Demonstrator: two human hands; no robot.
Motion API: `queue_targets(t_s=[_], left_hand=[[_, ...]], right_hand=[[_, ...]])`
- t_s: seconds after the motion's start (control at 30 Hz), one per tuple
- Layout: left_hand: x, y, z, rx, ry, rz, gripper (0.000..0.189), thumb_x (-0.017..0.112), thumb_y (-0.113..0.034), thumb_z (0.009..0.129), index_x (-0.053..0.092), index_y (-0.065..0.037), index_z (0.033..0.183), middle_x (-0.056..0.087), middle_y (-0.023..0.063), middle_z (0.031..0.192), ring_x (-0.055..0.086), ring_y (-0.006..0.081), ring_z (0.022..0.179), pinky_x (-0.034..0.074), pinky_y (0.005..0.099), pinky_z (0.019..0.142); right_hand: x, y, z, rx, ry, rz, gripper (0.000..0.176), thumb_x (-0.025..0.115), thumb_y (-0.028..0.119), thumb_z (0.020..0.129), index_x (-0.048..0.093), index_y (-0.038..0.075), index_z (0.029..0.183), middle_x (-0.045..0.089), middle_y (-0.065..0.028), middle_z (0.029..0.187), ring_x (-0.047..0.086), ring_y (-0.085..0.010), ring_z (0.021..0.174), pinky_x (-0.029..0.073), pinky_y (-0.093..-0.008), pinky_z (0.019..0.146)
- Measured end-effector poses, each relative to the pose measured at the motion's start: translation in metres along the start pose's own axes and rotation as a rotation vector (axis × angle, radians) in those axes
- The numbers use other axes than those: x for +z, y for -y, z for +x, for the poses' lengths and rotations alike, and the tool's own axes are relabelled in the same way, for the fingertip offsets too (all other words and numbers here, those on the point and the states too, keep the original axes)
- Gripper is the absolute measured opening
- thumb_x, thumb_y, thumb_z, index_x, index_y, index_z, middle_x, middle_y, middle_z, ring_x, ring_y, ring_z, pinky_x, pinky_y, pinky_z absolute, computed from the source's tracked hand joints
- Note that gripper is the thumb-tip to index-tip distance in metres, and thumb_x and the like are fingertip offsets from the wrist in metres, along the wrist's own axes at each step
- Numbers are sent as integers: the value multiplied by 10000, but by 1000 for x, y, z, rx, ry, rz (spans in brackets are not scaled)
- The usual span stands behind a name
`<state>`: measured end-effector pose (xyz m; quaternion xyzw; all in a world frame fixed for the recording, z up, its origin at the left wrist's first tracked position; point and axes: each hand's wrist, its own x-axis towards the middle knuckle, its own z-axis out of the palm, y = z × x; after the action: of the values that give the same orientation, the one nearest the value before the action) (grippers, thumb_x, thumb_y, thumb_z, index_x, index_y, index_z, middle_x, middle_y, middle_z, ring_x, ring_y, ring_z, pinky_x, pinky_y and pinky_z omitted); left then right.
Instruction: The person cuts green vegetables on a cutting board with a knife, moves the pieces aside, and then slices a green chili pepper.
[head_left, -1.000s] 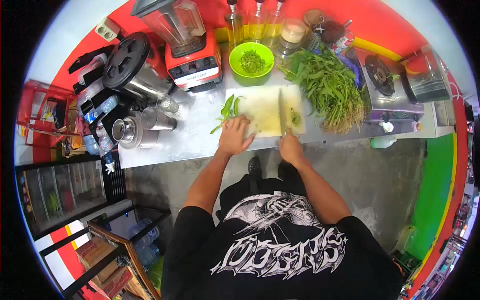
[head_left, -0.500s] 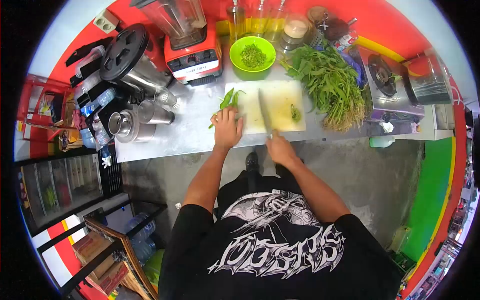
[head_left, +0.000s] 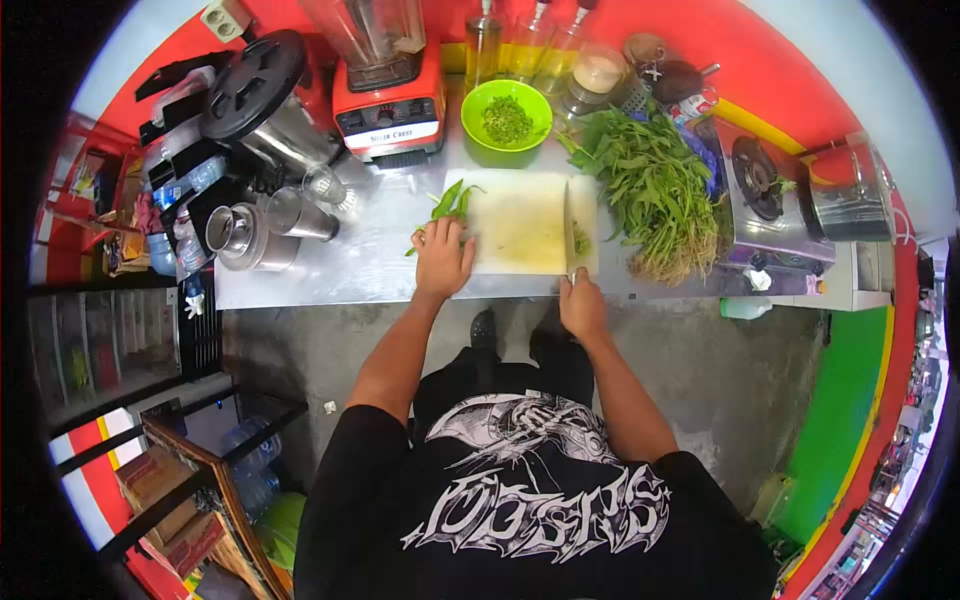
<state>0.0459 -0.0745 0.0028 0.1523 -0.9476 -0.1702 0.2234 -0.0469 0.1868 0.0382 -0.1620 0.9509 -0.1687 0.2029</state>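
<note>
My left hand (head_left: 445, 258) is closed over the lower ends of several long green chillies (head_left: 452, 200) at the left edge of the cutting board (head_left: 515, 225). A chilli tip pokes out to the left of the fingers. Gripped by its handle in my right hand (head_left: 584, 303) is a knife (head_left: 567, 225), its blade pointing away from me across the right part of the board. Just right of the blade lies a small pile of chopped green pieces (head_left: 581, 241), partly hidden by it. Behind the board, a lime-green bowl (head_left: 506, 148) holds more chopped green pieces.
A bundle of leafy greens with roots (head_left: 655, 190) lies right of the board, beside a gas stove (head_left: 765, 235). A red blender (head_left: 388, 120) and metal cups (head_left: 300, 215) stand on the left. Oil bottles (head_left: 483, 50) line the back wall.
My right hand has moved the knife rightward across the board, up to the chopped pile. My left hand stays on the chillies. The whole view has shifted slightly.
</note>
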Motion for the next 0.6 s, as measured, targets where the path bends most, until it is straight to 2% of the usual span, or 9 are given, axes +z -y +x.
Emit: queue_targets(t_s=[0.1, 0.23, 0.3, 0.33, 0.37, 0.47, 0.53, 0.57, 0.6], left_hand=[[-5, -2, 0, -39, 17, 43, 283, 610, -278, 940, 577, -99, 1157, 566, 90, 1188, 504, 286, 1130, 314, 511, 963], [-7, 4, -2, -117, -11, -62, 260, 602, -236, 945, 556, -96, 1159, 574, 81, 1173, 485, 301, 1126, 265, 493, 995], [-7, 8, -6, -372, -292, -176, 269, 602, -207, 920, 568, -93, 1162, 571, 83, 1155, 481, 295, 1129, 275, 495, 987], [-8, 14, -10, -458, -300, -212, 268, 598, -180, 911, 568, -87, 1160, 574, 84, 1151, 476, 302, 1127, 260, 482, 1000], [-9, 22, -14, -446, -338, -194, 278, 615, -171, 896, 575, -87, 1158, 579, 78, 1155, 478, 296, 1121, 263, 477, 999], [-21, 31, -28, -462, -267, -182, 306, 645, -177, 876, 587, -96, 1166, 586, 59, 1155, 483, 287, 1122, 271, 474, 1000], [-26, 38, -35, -367, -157, -95, 341, 681, -178, 848, 603, -125, 1176, 597, 40, 1165, 491, 286, 1129, 290, 479, 991], [-29, 41, -38, -368, -165, -90, 341, 681, -178, 848, 603, -125, 1176, 597, 40, 1165, 491, 286, 1129, 290, 479, 991], [-30, 43, -40, -378, -112, -74, 363, 694, -177, 839, 607, -141, 1190, 600, 34, 1185, 495, 289, 1143, 302, 486, 986]], right_hand=[[-3, -1, -1, -17, -12, -16, 467, 550, 344, 1011, 510, -28, 1291, 698, -300, 987, 674, -500, 926, 529, -582, 806], [-19, 3, -2, 7, 4, -43, 457, 563, 344, 1004, 515, -15, 1284, 700, -299, 985, 675, -502, 922, 531, -585, 808], [-20, -9, 1, -60, -13, -36, 434, 569, 346, 1000, 533, -3, 1256, 699, -302, 989, 674, -504, 919, 526, -593, 812], [-23, -15, 3, -90, 17, -57, 419, 568, 344, 999, 547, 0, 1235, 698, -305, 980, 674, -503, 921, 525, -592, 817], [-24, -21, 6, -116, 44, -76, 404, 568, 343, 998, 560, 2, 1214, 696, -307, 972, 673, -502, 923, 523, -591, 822], [-35, -33, 7, -159, 29, 28, 411, 590, 345, 985, 581, -18, 1180, 688, -317, 962, 662, -505, 937, 519, -571, 826], [-38, -38, 7, -192, 3, 130, 430, 628, 349, 966, 594, -44, 1137, 682, -318, 982, 650, -517, 943, 511, -554, 809], [-39, -40, 6, -202, 1, 131, 430, 628, 349, 966, 594, -44, 1137, 682, -318, 982, 650, -517, 943, 511, -554, 809], [-39, -44, 6, -231, -32, 180, 389, 651, 332, 954, 579, -36, 1061, 655, -305, 914, 630, -510, 886, 486, -535, 759]])
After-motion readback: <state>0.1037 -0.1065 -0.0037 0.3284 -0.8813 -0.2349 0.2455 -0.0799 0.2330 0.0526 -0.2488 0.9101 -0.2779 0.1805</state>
